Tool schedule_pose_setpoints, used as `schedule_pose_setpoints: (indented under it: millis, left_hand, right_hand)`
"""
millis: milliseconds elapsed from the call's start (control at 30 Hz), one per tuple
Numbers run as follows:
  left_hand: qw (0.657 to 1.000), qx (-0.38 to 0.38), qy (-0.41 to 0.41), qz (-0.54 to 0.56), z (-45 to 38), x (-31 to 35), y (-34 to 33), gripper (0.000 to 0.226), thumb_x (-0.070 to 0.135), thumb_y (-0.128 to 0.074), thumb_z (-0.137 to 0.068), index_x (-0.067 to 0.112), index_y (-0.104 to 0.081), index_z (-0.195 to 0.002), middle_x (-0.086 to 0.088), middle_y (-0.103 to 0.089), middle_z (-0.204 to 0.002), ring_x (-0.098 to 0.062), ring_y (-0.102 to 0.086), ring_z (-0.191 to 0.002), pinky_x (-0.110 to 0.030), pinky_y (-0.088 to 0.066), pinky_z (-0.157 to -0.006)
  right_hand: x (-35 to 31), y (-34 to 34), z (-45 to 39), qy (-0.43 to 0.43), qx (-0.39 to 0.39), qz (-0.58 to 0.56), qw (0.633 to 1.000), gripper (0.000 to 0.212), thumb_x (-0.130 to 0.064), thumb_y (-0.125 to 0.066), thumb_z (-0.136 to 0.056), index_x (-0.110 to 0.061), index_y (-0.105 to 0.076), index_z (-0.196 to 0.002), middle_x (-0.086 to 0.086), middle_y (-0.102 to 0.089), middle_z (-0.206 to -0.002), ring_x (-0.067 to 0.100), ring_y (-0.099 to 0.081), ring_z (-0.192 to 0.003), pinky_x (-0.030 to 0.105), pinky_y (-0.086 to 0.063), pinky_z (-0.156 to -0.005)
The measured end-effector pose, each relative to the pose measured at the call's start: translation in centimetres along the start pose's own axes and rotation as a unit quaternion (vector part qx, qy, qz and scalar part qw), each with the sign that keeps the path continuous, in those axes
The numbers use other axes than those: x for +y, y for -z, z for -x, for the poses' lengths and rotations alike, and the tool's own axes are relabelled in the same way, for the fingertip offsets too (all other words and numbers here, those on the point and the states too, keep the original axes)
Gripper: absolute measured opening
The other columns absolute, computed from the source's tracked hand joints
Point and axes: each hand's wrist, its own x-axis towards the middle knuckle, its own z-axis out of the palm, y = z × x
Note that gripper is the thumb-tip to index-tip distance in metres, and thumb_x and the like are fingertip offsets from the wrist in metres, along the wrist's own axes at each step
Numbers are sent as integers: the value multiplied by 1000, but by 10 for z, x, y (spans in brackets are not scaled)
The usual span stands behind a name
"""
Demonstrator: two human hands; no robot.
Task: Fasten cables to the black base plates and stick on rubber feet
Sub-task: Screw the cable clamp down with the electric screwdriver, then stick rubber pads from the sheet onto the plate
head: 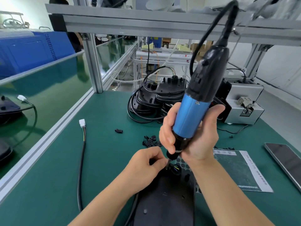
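A black base plate (164,196) lies on the green mat in front of me, between my forearms. My right hand (193,134) grips a blue and black electric screwdriver (193,111), held nearly upright with its tip down at the plate's far end. My left hand (146,167) pinches a small black part right at the screwdriver's tip, beside a round cable socket (175,169) with coloured wires. A black cable (81,168) with a white connector (82,123) runs along the mat on the left. What the left fingers pinch is mostly hidden.
A stack of black base plates with cables (156,98) stands at the back. Loose black clips (150,141) lie mid-table. A sheet of round rubber feet (185,163), a paper sheet (237,168), a phone (286,162) and a grey metal box (244,103) sit to the right.
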Motion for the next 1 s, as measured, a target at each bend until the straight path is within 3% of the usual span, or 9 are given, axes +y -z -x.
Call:
schedule_pose_setpoints:
  millis: [167, 300, 400, 500, 633, 733, 900, 967, 1000]
  left_hand:
    - [999, 1, -3, -39, 0, -2, 1, 25, 26, -62, -90, 27, -55, -66, 19, -57, -63, 3, -48, -61, -10, -38, -62]
    - [998, 19, -11, -65, 1, -5, 13, 20, 25, -62, -90, 26, -58, -70, 15, -62, -69, 3, -54, -65, -9, -42, -65]
    - [997, 17, 3, -72, -1, -12, 36, 19, 21, -64, -90, 23, -61, -72, 8, -65, -71, -1, -55, -65, -17, -45, -69]
    - [997, -14, 36, -63, -5, -16, 57, 15, 18, -66, -89, 19, -66, -74, 5, -68, -72, -3, -57, -65, -22, -45, -72]
    - [988, -51, 86, -116, -15, -9, 70, 14, 32, -61, -92, 24, -71, -88, 6, -73, -89, -8, -66, -85, -25, -50, -84]
    - [962, -66, 54, -259, -27, 13, 61, 26, 46, -57, -91, 26, -69, -101, 11, -70, -99, -8, -63, -96, -29, -49, -90]
    - [886, -220, -30, -407, -48, 39, -2, 86, 69, -62, -75, 24, -38, -144, 3, -45, -141, -19, -40, -132, -39, -37, -108]
    - [861, -260, -27, -436, -56, 40, -20, 91, 65, -67, -73, 22, -34, -145, 1, -41, -143, -22, -36, -133, -43, -37, -107]
    - [858, -263, -26, -441, -61, 40, -24, 91, 64, -70, -72, 21, -35, -145, 1, -40, -143, -22, -36, -132, -43, -37, -107]
  right_hand:
    - [-44, 1, -19, 81, 17, -9, 997, 84, -73, -9, -86, 0, -49, -77, 11, -50, -51, 19, -44, -34, 20, -35, -42]
    - [-64, 28, -8, 80, 236, 147, 957, 68, -73, -26, -85, -14, -58, -73, 7, -52, -55, 22, -44, -38, 23, -39, -44]
    - [-63, 64, 15, -7, 416, 214, 884, 65, -80, -39, -79, -18, -59, -79, 2, -55, -54, 19, -48, -41, 24, -42, -43]
    - [-67, 102, 34, -74, 519, 258, 811, 64, -80, -42, -79, -18, -56, -90, 0, -58, -51, 16, -52, -42, 28, -47, -48]
    - [-77, 136, 49, -108, 564, 280, 769, 61, -78, -41, -81, -21, -55, -95, -2, -59, -48, 13, -55, -39, 34, -49, -55]
    - [-76, 153, 56, -146, 584, 291, 743, 63, -74, -40, -86, -15, -52, -106, 2, -61, -60, 13, -57, -40, 30, -51, -53]
    - [-65, 158, 69, -187, 570, 364, 713, 46, -54, -38, -98, -9, -47, -100, 8, -60, -78, 17, -61, -55, 30, -46, -52]
    - [-66, 153, 72, -218, 534, 494, 650, 39, -46, -40, -98, -9, -49, -98, 11, -58, -87, 26, -61, -74, 34, -43, -59]
    - [-67, 150, 75, -220, 513, 586, 587, 36, -41, -44, -96, -7, -52, -104, 12, -59, -95, 32, -60, -86, 38, -45, -65]
